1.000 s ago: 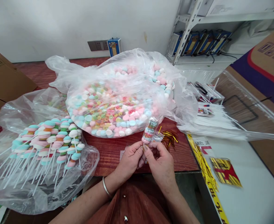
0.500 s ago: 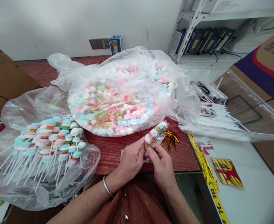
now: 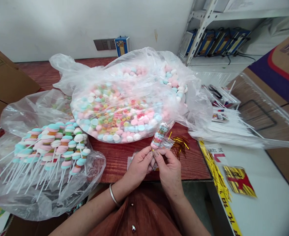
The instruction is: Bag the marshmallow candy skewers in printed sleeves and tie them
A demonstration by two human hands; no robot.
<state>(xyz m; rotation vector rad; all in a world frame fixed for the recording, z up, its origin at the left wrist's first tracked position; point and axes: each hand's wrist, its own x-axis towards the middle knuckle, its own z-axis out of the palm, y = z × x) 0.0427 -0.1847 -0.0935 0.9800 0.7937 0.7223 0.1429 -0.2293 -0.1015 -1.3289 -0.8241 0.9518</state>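
A wrapped marshmallow skewer (image 3: 160, 135) in a clear printed sleeve stands tilted up over the red-brown table. My left hand (image 3: 140, 164) is closed round its lower end, and the stick is hidden by the fingers. Pressed against the same spot, my right hand (image 3: 169, 167) pinches a gold twist tie (image 3: 153, 150) at the neck of the sleeve; only a sliver of gold shows. Just beyond the right hand lies a bunch of gold twist ties (image 3: 181, 145), with a clear sleeve beside it.
Unwrapped marshmallow skewers (image 3: 53, 141) lie heaped on plastic at the left. Behind, a large clear bag (image 3: 85, 82) covers loose marshmallows and gummy rings. White sticks (image 3: 230, 126) and a packet of gold ties (image 3: 240, 181) sit at the right. Cardboard boxes (image 3: 9, 75) flank the table.
The wrapped skewer has swung from leaning right to nearly upright. Both hands have drawn together at its base, and the gold tie there is now mostly covered by fingers.
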